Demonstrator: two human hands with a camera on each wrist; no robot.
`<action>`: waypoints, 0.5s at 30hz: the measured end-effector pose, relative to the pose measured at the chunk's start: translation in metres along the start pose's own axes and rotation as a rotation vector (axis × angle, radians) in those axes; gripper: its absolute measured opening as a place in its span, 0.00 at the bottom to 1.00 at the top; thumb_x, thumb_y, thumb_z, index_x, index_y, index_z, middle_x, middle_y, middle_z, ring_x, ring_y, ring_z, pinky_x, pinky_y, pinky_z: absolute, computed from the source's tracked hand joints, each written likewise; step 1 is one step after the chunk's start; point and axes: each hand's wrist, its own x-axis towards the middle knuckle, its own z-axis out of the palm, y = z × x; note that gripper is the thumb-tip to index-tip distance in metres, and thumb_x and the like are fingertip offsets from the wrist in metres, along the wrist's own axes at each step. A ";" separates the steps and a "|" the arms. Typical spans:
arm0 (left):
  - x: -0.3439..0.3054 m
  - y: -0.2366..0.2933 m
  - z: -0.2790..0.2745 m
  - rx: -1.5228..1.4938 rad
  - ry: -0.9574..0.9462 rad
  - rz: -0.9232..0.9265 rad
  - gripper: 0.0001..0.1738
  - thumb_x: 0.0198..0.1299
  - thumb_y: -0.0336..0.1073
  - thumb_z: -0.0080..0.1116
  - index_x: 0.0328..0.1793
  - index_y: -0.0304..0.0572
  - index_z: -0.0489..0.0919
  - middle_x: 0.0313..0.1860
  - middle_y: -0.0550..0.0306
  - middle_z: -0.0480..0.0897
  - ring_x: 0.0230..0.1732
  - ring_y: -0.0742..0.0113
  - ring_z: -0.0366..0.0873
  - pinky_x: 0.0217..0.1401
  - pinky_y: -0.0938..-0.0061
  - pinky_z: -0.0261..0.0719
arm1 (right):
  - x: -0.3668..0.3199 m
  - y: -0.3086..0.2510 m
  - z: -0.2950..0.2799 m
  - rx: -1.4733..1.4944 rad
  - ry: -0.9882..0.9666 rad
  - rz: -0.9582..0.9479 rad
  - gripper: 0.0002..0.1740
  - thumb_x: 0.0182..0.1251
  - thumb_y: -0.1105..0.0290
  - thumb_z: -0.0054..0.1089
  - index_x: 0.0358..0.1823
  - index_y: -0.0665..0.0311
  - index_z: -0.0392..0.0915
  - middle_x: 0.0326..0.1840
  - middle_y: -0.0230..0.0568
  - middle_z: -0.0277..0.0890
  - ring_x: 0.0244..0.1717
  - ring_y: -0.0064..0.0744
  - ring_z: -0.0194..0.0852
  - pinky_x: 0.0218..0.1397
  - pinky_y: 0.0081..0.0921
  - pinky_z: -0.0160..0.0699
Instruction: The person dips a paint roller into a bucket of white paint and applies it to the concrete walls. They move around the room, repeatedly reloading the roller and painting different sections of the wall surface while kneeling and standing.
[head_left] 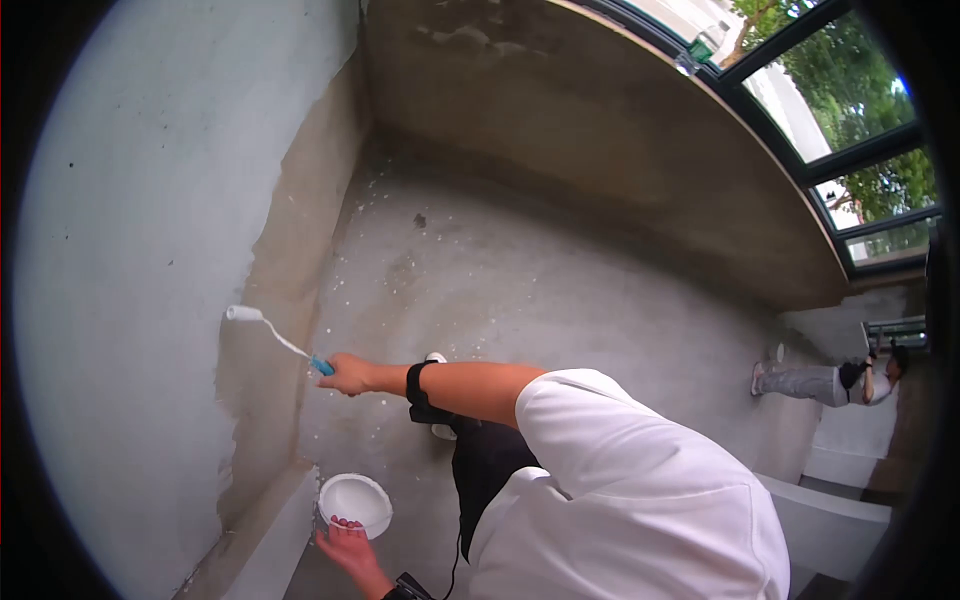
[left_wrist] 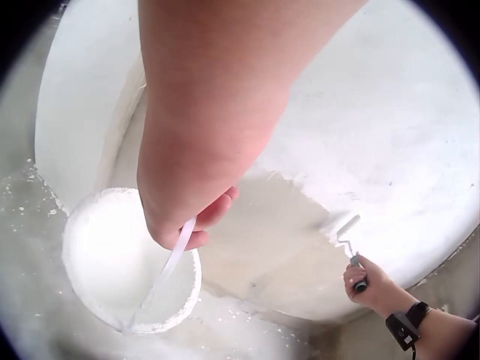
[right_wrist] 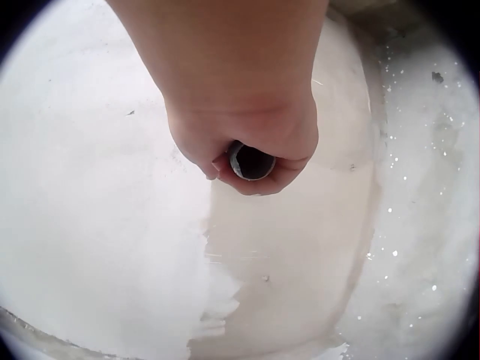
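My right hand [head_left: 350,374] grips the blue handle [head_left: 321,366] of a small paint roller [head_left: 243,313], whose white sleeve lies at the wall where white paint borders bare brown plaster. The right wrist view shows my right hand [right_wrist: 244,135] wrapped round the dark, hollow handle end [right_wrist: 253,162]; the roller's head is hidden there. My left hand [head_left: 348,550] is at the near rim of a white bucket [head_left: 387,505]. In the left wrist view, its fingers [left_wrist: 219,208] are curled round the pale strap handle [left_wrist: 174,261] of the bucket [left_wrist: 68,259], which has white paint inside.
White-spattered grey floor [head_left: 440,270] runs beside the partly painted wall [head_left: 140,250]. A low brown wall [head_left: 600,130] stands under dark-framed windows [head_left: 800,170], with a bottle [head_left: 690,60] on the sill. Another person [head_left: 835,383] stands at the far right, near a white ledge [head_left: 830,500].
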 end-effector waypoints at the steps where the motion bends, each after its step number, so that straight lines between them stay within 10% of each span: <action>1: -0.012 0.000 0.012 0.001 -0.037 -0.012 0.32 0.65 0.64 0.50 0.52 0.39 0.74 0.42 0.58 0.74 0.42 0.66 0.70 0.51 0.70 0.71 | -0.027 0.001 0.007 -0.011 -0.032 -0.006 0.22 0.68 0.53 0.63 0.27 0.64 0.71 0.17 0.38 0.73 0.16 0.28 0.75 0.22 0.30 0.77; 9: -0.061 0.009 0.114 -0.036 -0.276 -0.032 0.40 0.64 0.65 0.50 0.63 0.33 0.71 0.58 0.54 0.72 0.60 0.58 0.71 0.65 0.66 0.69 | -0.164 -0.017 0.072 0.148 -0.097 -0.103 0.18 0.69 0.56 0.62 0.38 0.66 0.80 0.31 0.38 0.82 0.29 0.28 0.81 0.32 0.29 0.83; 15: -0.087 0.006 0.223 -0.013 -0.514 -0.070 0.42 0.63 0.67 0.48 0.64 0.33 0.69 0.61 0.54 0.69 0.64 0.56 0.67 0.70 0.60 0.66 | -0.177 -0.062 0.019 0.050 -0.021 -0.073 0.22 0.68 0.51 0.61 0.44 0.65 0.83 0.36 0.39 0.84 0.38 0.29 0.80 0.45 0.31 0.79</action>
